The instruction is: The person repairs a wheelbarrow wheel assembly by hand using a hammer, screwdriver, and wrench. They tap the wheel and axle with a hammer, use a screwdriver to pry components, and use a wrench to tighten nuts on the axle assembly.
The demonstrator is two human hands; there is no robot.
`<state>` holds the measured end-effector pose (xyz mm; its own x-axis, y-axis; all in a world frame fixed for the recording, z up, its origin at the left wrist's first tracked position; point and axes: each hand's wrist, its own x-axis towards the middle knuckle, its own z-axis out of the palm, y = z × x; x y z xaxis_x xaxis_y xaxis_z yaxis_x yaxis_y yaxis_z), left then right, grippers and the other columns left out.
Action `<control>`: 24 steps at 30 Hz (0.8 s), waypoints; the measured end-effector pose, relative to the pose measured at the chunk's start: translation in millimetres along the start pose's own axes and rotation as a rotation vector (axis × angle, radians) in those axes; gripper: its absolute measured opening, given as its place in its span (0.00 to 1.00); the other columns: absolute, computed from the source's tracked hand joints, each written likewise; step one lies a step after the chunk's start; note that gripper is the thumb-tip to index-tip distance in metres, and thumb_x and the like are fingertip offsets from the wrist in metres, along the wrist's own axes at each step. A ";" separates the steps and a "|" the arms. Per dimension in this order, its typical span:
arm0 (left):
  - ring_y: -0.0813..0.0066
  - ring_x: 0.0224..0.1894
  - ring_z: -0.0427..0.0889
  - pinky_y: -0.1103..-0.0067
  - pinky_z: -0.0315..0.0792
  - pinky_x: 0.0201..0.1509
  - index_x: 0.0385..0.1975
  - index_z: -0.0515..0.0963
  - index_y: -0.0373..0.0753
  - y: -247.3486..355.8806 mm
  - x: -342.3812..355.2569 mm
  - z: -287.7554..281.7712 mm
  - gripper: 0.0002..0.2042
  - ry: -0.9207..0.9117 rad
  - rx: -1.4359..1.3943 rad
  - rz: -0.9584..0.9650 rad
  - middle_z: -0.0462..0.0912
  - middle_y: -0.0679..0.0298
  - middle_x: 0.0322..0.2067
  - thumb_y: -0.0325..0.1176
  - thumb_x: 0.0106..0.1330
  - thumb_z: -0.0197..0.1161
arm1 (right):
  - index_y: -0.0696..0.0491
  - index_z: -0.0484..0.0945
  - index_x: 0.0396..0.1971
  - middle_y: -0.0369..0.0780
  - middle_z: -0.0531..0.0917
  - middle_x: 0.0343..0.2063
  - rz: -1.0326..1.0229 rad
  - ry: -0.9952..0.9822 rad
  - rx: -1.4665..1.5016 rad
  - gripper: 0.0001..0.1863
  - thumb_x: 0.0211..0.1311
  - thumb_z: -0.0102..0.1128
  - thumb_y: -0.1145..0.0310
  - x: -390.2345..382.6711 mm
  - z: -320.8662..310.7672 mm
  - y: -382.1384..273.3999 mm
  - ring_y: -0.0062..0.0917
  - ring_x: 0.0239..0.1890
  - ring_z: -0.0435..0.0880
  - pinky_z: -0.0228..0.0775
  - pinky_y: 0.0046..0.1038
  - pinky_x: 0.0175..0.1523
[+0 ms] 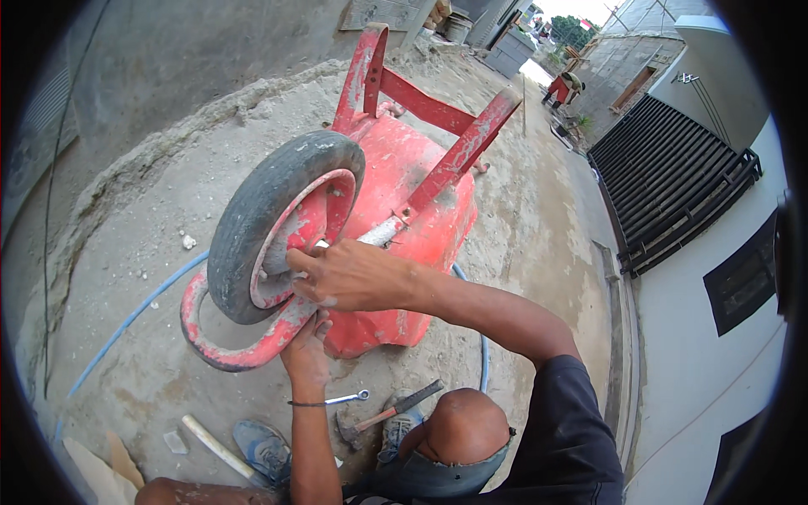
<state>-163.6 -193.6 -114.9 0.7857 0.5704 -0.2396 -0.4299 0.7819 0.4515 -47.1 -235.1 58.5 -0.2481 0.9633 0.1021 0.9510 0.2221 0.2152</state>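
Note:
A red wheelbarrow (417, 164) lies upside down on the ground, its paint worn and its legs pointing up. Its black-tyred wheel (286, 210) sits inside the red tube frame (252, 349). My right hand (349, 276) is closed at the wheel's hub, fingers curled by the axle end; whatever they grip is hidden. Just below it, my left hand (307, 349) reaches up against the underside of the frame tube with bent fingers, and what they hold cannot be made out. A combination wrench (341, 398) lies near my left wrist, beside a hammer (379, 418).
A blue hose (139, 307) runs along the ground beneath the wheelbarrow. Near my shoes (263, 446) lies a pale stick (220, 450). A rough wall (194, 71) stands at the left, a black slatted gate (673, 181) at the right. Another person (564, 87) bends over far down the alley.

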 end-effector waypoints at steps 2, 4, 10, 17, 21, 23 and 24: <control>0.70 0.41 0.79 0.75 0.72 0.44 0.45 0.73 0.39 0.4 1.5 -3.0 0.14 0.003 0.007 0.003 0.79 0.63 0.41 0.26 0.58 0.61 | 0.61 0.70 0.19 0.42 0.69 0.28 0.019 -0.065 -0.005 0.10 0.50 0.53 0.69 -0.2 -0.3 0.3 0.30 0.27 0.78 0.73 0.31 0.23; 0.70 0.41 0.79 0.75 0.73 0.44 0.45 0.73 0.39 0.5 2.4 -3.1 0.14 0.001 0.014 0.001 0.79 0.63 0.41 0.26 0.58 0.61 | 0.61 0.70 0.19 0.43 0.69 0.29 -0.003 -0.052 -0.027 0.10 0.50 0.53 0.69 -1.4 7.2 1.5 0.31 0.27 0.78 0.73 0.31 0.23; 0.69 0.41 0.79 0.74 0.73 0.44 0.46 0.73 0.38 2.2 0.5 0.0 0.14 0.070 0.018 -0.009 0.79 0.62 0.41 0.26 0.58 0.61 | 0.61 0.71 0.19 0.43 0.69 0.31 -0.009 -0.028 -0.029 0.10 0.49 0.54 0.69 -1.9 3.0 3.7 0.31 0.28 0.78 0.74 0.31 0.25; 0.68 0.41 0.80 0.74 0.74 0.43 0.45 0.73 0.37 -0.3 1.6 -3.2 0.14 0.045 -0.029 -0.008 0.79 0.61 0.40 0.25 0.58 0.60 | 0.61 0.72 0.19 0.43 0.69 0.32 0.003 -0.080 -0.057 0.11 0.51 0.53 0.68 -0.8 9.5 1.2 0.31 0.32 0.78 0.75 0.32 0.26; 0.69 0.40 0.80 0.75 0.74 0.42 0.44 0.74 0.37 2.9 -0.6 1.5 0.13 0.033 -0.010 0.009 0.80 0.61 0.39 0.24 0.58 0.60 | 0.60 0.71 0.19 0.43 0.69 0.32 0.000 -0.024 0.008 0.10 0.51 0.53 0.68 1.9 4.4 2.7 0.31 0.32 0.78 0.75 0.32 0.26; 0.69 0.39 0.80 0.75 0.74 0.42 0.44 0.74 0.36 1.6 0.6 3.4 0.13 0.042 -0.003 0.020 0.80 0.61 0.38 0.24 0.58 0.60 | 0.60 0.72 0.20 0.43 0.70 0.33 0.017 -0.059 0.051 0.10 0.51 0.53 0.69 0.8 -2.3 3.8 0.32 0.32 0.78 0.76 0.32 0.27; 0.70 0.39 0.80 0.75 0.74 0.42 0.44 0.74 0.36 0.6 1.3 5.0 0.13 0.035 -0.002 0.015 0.80 0.61 0.38 0.24 0.58 0.60 | 0.60 0.72 0.20 0.43 0.70 0.33 0.010 -0.053 0.057 0.10 0.51 0.53 0.69 -0.1 -0.6 3.8 0.32 0.32 0.78 0.76 0.32 0.27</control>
<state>-160.7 -193.7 -110.7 0.7635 0.5900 -0.2627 -0.4420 0.7739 0.4536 -43.5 -234.5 59.9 -0.2295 0.9719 0.0522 0.9629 0.2188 0.1582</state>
